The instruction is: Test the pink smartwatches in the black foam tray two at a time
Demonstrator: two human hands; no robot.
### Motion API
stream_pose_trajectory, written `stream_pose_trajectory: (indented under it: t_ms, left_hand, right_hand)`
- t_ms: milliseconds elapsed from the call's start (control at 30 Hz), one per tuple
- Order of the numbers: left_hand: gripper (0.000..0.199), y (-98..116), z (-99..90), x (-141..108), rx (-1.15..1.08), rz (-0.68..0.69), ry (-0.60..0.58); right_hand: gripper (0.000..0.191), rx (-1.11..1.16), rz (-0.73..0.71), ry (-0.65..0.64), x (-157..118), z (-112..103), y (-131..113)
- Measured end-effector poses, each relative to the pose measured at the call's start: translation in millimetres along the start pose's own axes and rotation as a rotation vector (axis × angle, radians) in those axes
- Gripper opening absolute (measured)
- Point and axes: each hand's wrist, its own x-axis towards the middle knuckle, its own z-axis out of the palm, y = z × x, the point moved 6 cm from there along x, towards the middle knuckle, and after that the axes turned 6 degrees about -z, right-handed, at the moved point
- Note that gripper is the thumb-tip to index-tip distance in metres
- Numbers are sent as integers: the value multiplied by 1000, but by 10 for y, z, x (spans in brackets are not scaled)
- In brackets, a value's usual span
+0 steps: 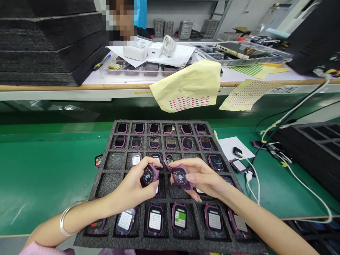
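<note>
Over the middle of a black foam tray (106, 181), my left hand (140, 180) grips a purple-framed watch (147, 176) between thumb and fingers, its dark screen lit with a small dial. Just to the right, my right hand (198, 173) holds a second purple watch (181, 177) with a similar lit face, the thumb on its right edge. The two watches are close but apart. Rows of purple watches fill many tray pockets; the back rows have dark screens, while the front row (155, 219) shows mostly white grids. Some pockets under my hands are partly hidden.
One watch (98, 160) lies left of the tray. White cables (305, 180), more watches and white paper (233, 146) are at the right. A shelf (127, 92) behind bears stacked black foam (47, 46), a charger and yellow sheets (191, 86). A person is partly visible beyond.
</note>
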Motion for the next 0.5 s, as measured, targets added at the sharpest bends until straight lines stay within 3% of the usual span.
stream_pose_trajectory:
  t_ms: [500]
  left_hand:
    - [31, 27, -2, -8, 93, 25, 5]
  right_hand:
    - [40, -37, 3, 22, -4, 3, -13]
